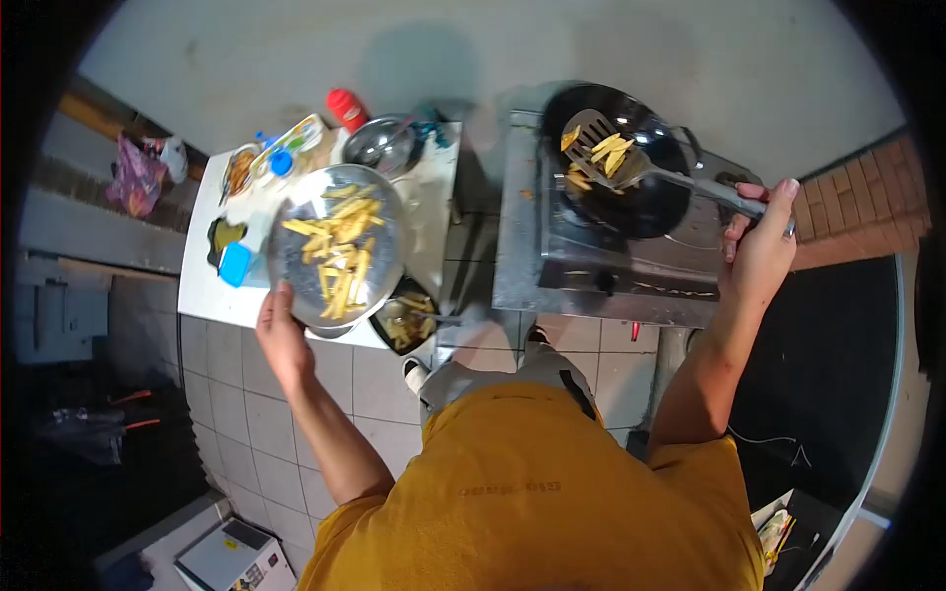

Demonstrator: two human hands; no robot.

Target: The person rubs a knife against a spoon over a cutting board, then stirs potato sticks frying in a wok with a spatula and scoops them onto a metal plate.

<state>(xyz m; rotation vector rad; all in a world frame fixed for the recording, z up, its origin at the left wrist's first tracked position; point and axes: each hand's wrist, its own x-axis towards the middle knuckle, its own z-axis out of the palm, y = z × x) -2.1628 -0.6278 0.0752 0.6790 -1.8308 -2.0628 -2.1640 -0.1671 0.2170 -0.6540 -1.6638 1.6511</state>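
Note:
My left hand (284,335) grips the near rim of a round metal plate (294,202), which carries many yellow fries (345,246) over the white table. At the right, my right hand (767,236) is wrapped round the handle of a slotted spatula (680,179). Several fries (612,153) lie on the spatula's blade, above the black wok (655,212) on the stove. A few more fries (579,177) show in the wok beside the blade.
On the white table (209,286) are a metal bowl (382,146), a red bottle (346,108), a blue-lidded container (236,264) and a dark pan with food (404,320). The metal stove (552,281) stands right of a gap. Brick edging (847,212) lies at far right.

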